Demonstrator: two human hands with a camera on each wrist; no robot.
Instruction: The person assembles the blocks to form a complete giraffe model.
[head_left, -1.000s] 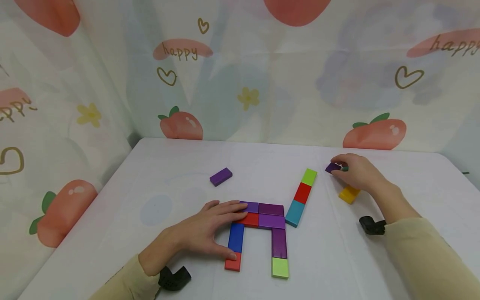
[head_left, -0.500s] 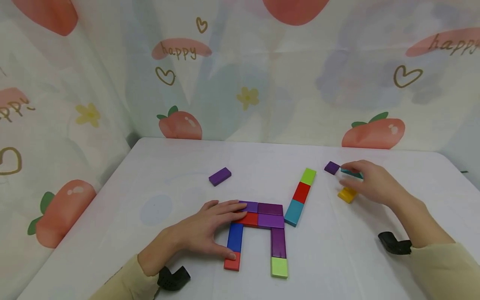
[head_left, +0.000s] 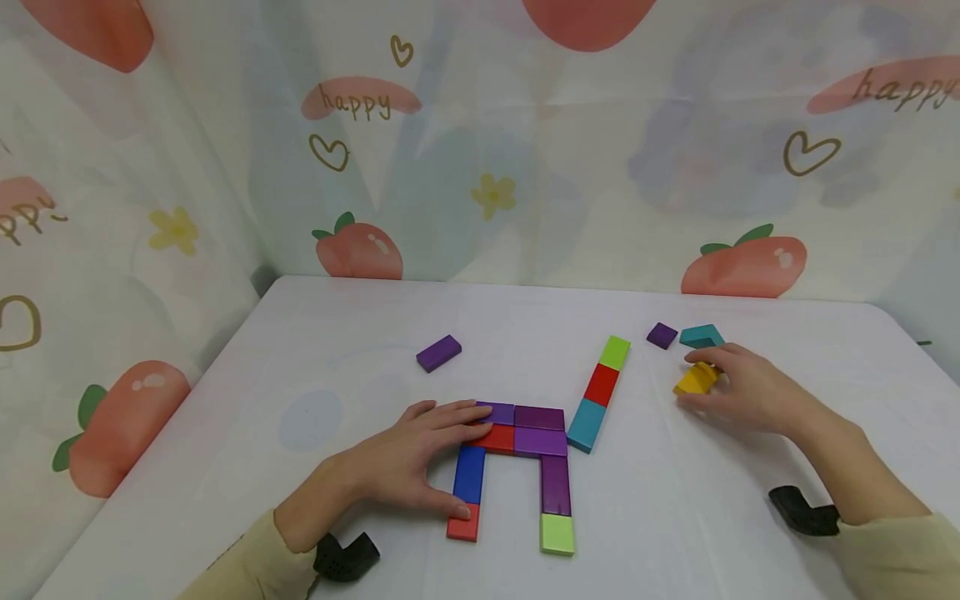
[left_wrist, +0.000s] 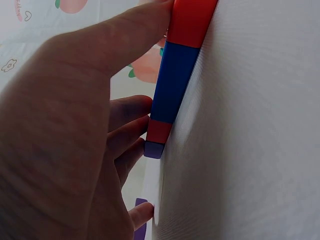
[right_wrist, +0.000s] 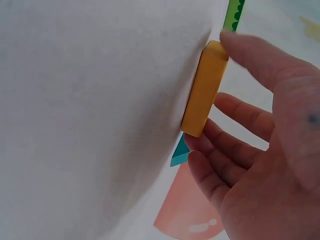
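Observation:
My left hand [head_left: 397, 458] rests flat with spread fingers on the joined blocks. Its thumb lies on the lower red block [head_left: 462, 525], below a blue block [head_left: 469, 475]; its fingertips touch a violet block [head_left: 498, 412] and an upper red block [head_left: 501, 439]. Over at the right, my right hand [head_left: 757, 392] holds a yellow block [right_wrist: 206, 90] between thumb and fingertips, close to the tabletop. Just beyond it lies a teal block [head_left: 701, 336], with a small dark purple block [head_left: 662, 336] beside that. Purple blocks and a lime block [head_left: 557, 534] form the arrangement's right side.
A slanted strip of lime, red [head_left: 602, 385] and teal [head_left: 587, 425] blocks stands right of the arrangement, its lower end near the purple blocks. A loose purple block [head_left: 438, 353] lies farther back. A printed curtain [head_left: 570, 167] hangs behind the white table [head_left: 337, 333].
My right hand has left the small purple block, drawn back past the teal block, and come down around the yellow block. My left hand has stayed in place.

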